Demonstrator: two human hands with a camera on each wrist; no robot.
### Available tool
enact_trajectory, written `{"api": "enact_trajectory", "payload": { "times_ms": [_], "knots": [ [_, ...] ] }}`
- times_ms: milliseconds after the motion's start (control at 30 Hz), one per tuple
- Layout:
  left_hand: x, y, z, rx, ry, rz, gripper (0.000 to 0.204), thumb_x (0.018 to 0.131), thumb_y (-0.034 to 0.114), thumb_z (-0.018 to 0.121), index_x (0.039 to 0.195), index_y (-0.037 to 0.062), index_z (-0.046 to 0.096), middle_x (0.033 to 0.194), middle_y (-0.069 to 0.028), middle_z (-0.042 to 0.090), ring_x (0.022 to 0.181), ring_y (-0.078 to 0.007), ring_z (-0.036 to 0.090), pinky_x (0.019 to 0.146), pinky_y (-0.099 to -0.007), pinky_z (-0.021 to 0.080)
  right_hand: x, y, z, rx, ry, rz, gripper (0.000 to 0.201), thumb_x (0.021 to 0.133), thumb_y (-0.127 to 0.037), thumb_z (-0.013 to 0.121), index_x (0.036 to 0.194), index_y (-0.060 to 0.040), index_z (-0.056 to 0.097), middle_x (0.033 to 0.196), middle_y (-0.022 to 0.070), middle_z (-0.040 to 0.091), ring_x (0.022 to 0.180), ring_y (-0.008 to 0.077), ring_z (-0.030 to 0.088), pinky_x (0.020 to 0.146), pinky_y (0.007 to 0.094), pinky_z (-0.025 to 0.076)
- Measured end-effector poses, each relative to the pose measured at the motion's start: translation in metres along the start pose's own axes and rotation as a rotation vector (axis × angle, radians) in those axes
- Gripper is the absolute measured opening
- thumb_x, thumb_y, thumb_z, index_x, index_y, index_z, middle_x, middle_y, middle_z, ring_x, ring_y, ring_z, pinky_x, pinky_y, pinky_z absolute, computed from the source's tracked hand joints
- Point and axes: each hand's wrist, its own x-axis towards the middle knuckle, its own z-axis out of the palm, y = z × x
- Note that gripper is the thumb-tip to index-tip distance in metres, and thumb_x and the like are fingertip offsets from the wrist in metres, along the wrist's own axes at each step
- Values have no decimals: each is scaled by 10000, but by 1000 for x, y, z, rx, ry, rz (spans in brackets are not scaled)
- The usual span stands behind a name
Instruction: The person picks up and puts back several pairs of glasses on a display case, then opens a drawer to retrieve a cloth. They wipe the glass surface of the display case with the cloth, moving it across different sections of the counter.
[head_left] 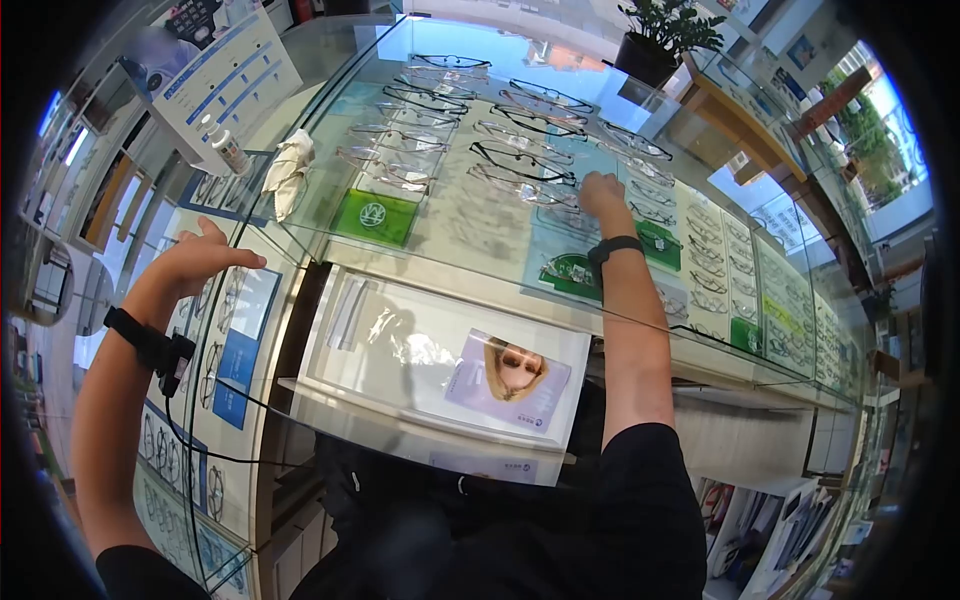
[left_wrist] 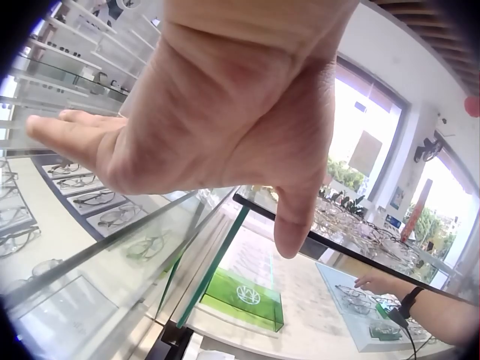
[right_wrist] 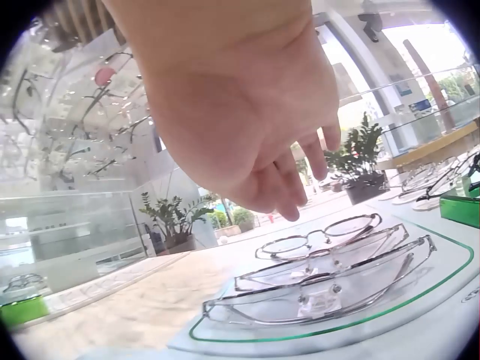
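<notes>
My right hand (head_left: 603, 195) reaches inside the glass display counter, below its top glass. In the right wrist view its fingers hang loosely bent and hold nothing, just above a row of eyeglasses (right_wrist: 319, 301). Those thin-rimmed frames lie one behind another on a pale board with a green-edged glass plate. More eyeglasses (head_left: 520, 155) stand in rows on the glass level above. On the left, my left hand (head_left: 205, 255) hovers over the counter's corner with fingers and thumb spread, touching nothing. A green block with a white logo (left_wrist: 244, 296) lies inside the case near it.
A white drawer (head_left: 400, 400) stands pulled out at the front, with a lilac leaflet (head_left: 510, 378) in it. A crumpled cloth (head_left: 289, 175) and a small white bottle (head_left: 226, 145) are at the left. Glass edges run around the case. A potted plant (head_left: 650, 55) stands behind.
</notes>
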Motion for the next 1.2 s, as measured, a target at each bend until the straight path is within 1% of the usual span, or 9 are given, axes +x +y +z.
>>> {"api": "enact_trajectory", "payload": {
  "times_ms": [200, 267, 333, 400, 533, 667, 867, 967, 1200],
  "knots": [
    [-13, 9, 5, 32, 63, -12, 1453, 679, 577, 818, 1528, -194, -74, 1535, -534, -1, 1513, -572, -42, 1239, -513, 106, -55, -47, -2, 340, 762, -361, 122, 706, -144, 682, 806, -75, 685, 1006, 130, 670, 1040, 327, 600, 899, 487, 455],
    [-12, 8, 3, 24, 58, 13, 1452, 680, 571, 819, 1526, -194, -80, 1552, -513, 32, 1523, -552, -19, 1236, -504, 138, -71, -74, 11, 121, 994, -503, 120, 704, -157, 677, 770, -66, 636, 915, 126, 641, 974, 314, 595, 855, 455, 457],
    [-9, 6, 4, 6, 52, 30, 1456, 680, 563, 821, 1530, -182, -96, 1565, -495, 49, 1531, -535, -5, 1235, -496, 151, -108, -97, 5, 780, 532, -560, 136, 711, -171, 680, 784, -60, 657, 907, 125, 653, 961, 324, 604, 838, 439, 467],
    [-1, 0, 5, -4, 73, 43, 1456, 679, 554, 822, 1535, -170, -106, 1569, -490, 53, 1535, -523, -2, 1235, -488, 150, -157, -113, -19, 82, 498, -631, 138, 748, -163, 656, 825, -54, 691, 893, 137, 664, 942, 322, 616, 827, 427, 478],
    [-18, 10, 0, -25, -6, 46, 1456, 676, 544, 822, 1529, -179, -111, 1577, -483, 11, 1539, -515, -16, 1232, -492, 149, -223, -119, -40, 47, -340, -758, 157, 819, -156, 583, 844, -56, 701, 840, 185, 682, 864, 373, 659, 743, 467, 514],
    [-13, 5, 1, -29, -15, 76, 1451, 676, 544, 817, 1535, -171, -108, 1568, -496, -2, 1533, -528, -5, 1228, -510, 149, -290, -91, -137, 148, -623, -910, 190, 880, -261, 645, 859, -78, 690, 782, 141, 670, 788, 349, 654, 715, 437, 517],
    [3, -3, 2, -153, -71, 80, 1458, 702, 459, 846, 1522, -139, -201, 1603, -446, -3, 1539, -498, 64, 1192, -549, 241, -221, -11, -247, 245, -17, -585, 227, 894, -237, 734, 912, -11, 714, 857, 121, 700, 798, 221, 658, 745, 346, 524],
    [1, -3, 3, -149, -35, 104, 1456, 707, 456, 848, 1520, -139, -203, 1610, -435, -6, 1539, -495, 82, 1187, -568, 243, -142, 33, -244, 14, 259, -471, 234, 796, -266, 804, 920, -71, 765, 957, 129, 731, 923, 278, 676, 819, 404, 535],
    [-9, 3, 1, -118, 6, 53, 1479, 689, 488, 865, 1520, -157, -175, 1589, -452, 98, 1529, -502, 137, 1179, -510, 299, -72, 66, -196, -4, 243, -502, 268, 726, -279, 850, 917, -103, 783, 996, 121, 739, 971, 296, 676, 869, 412, 537]
  ]
}}
